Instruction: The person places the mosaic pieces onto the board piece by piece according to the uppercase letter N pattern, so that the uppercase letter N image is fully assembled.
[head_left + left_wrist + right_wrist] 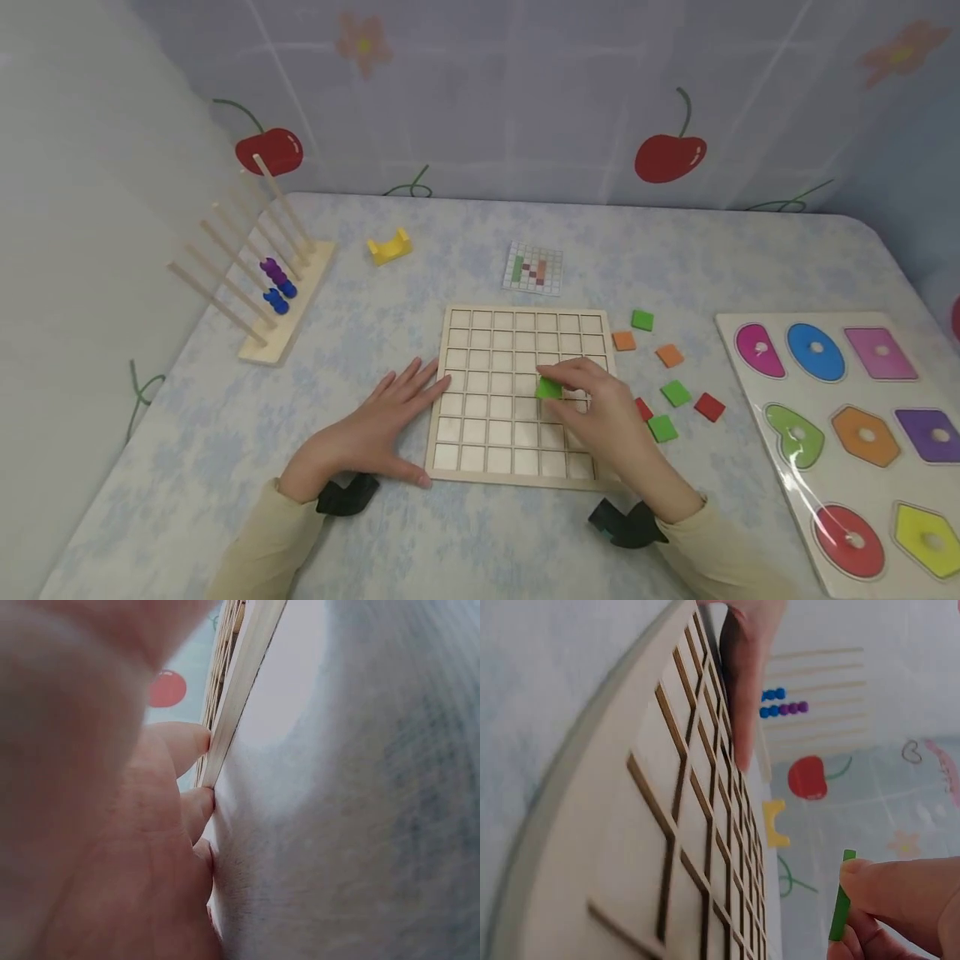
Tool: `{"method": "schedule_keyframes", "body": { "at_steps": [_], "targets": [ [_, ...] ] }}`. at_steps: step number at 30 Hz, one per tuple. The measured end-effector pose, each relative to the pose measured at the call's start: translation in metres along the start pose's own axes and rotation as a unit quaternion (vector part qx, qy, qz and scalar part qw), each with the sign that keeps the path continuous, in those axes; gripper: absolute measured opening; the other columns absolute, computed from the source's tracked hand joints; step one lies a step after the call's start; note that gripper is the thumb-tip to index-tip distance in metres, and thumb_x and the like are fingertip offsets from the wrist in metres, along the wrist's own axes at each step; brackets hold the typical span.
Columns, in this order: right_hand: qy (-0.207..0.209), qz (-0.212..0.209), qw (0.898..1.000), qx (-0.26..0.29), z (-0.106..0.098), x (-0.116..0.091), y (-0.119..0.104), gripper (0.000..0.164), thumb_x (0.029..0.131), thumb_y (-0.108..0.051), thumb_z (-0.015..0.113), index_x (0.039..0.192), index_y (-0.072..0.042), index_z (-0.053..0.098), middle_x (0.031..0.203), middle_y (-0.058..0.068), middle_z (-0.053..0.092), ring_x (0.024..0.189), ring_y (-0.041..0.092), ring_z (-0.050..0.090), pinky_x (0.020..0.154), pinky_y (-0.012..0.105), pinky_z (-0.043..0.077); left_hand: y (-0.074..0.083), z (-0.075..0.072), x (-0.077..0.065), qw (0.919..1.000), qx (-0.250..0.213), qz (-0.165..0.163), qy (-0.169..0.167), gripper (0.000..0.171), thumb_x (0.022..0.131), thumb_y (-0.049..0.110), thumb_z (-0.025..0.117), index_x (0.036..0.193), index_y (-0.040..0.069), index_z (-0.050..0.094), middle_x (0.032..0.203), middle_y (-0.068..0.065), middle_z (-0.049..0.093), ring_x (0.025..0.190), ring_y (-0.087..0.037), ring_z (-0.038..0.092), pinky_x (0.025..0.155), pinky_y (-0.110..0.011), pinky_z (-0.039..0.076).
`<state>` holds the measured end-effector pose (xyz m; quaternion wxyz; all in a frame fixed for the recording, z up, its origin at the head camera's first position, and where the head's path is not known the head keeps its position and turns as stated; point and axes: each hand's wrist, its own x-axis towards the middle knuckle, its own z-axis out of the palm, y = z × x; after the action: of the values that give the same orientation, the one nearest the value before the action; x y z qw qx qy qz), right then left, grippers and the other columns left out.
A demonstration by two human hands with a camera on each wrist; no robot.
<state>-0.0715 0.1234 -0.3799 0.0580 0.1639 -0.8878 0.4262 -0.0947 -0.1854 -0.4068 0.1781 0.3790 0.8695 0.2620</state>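
One green tile point(550, 388) is hanging over the board point(476, 407), inward of its right edge, right hand point(600, 408) pinching it; left hand point(381, 427), fingers extended, touching left edge. Slipping pinch would be risking a crooked landing.

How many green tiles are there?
4 visible: one green tile in the right hand; on the table right of the gridded board, one farthest back, another midway, another nearest. The hand may hide more.
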Motion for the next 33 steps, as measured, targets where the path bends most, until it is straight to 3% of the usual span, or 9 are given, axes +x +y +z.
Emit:
{"method": "schedule_keyframes", "body": {
  "at_steps": [5, 12, 23, 33],
  "targets": [
    [-0.048, -0.003, 0.999, 0.025, 0.031, 0.005, -0.012, 0.036, 0.075, 0.001, 0.077, 0.110, -0.005, 0.070, 0.101, -0.001, 0.061, 0.094, 0.015, 0.059, 0.079, 0.035, 0.049, 0.002, -0.001, 0.001, 1.0000, 0.000, -0.007, -0.003, 0.115, 0.068, 0.051, 0.079, 0.151, 0.006, 0.014, 0.155, -0.014, -0.001, 0.139, -0.031, -0.009, 0.106, -0.055, -0.001],
    [-0.096, -0.012, 0.994, 0.048, 0.056, 0.007, -0.018, 0.034, 0.078, -0.001, 0.075, 0.111, -0.007, 0.069, 0.101, -0.003, 0.060, 0.094, 0.010, 0.058, 0.080, 0.031, 0.048, 0.002, -0.001, 0.002, 0.9998, 0.013, -0.013, -0.004, 0.116, 0.067, 0.053, 0.079, 0.151, 0.006, 0.014, 0.155, -0.013, -0.001, 0.139, -0.030, -0.009, 0.106, -0.054, -0.001],
    [-0.112, -0.062, 0.991, 0.048, 0.070, 0.008, -0.018, 0.035, 0.077, -0.001, 0.076, 0.110, -0.007, 0.068, 0.103, -0.002, 0.062, 0.099, 0.013, 0.056, 0.086, 0.034, 0.045, 0.003, -0.002, 0.001, 0.9998, 0.019, -0.012, -0.002, 0.115, 0.067, 0.052, 0.080, 0.151, 0.006, 0.015, 0.155, -0.013, 0.000, 0.139, -0.030, -0.008, 0.106, -0.054, 0.000],
    [-0.112, -0.049, 0.992, 0.030, 0.074, 0.005, -0.019, 0.035, 0.077, -0.003, 0.076, 0.110, -0.011, 0.068, 0.103, -0.005, 0.061, 0.099, 0.011, 0.054, 0.086, 0.033, 0.044, 0.004, -0.002, 0.001, 0.9999, 0.012, -0.012, -0.002, 0.115, 0.067, 0.052, 0.080, 0.151, 0.006, 0.015, 0.155, -0.014, 0.000, 0.139, -0.030, -0.008, 0.106, -0.054, 0.000]
  ]
}}
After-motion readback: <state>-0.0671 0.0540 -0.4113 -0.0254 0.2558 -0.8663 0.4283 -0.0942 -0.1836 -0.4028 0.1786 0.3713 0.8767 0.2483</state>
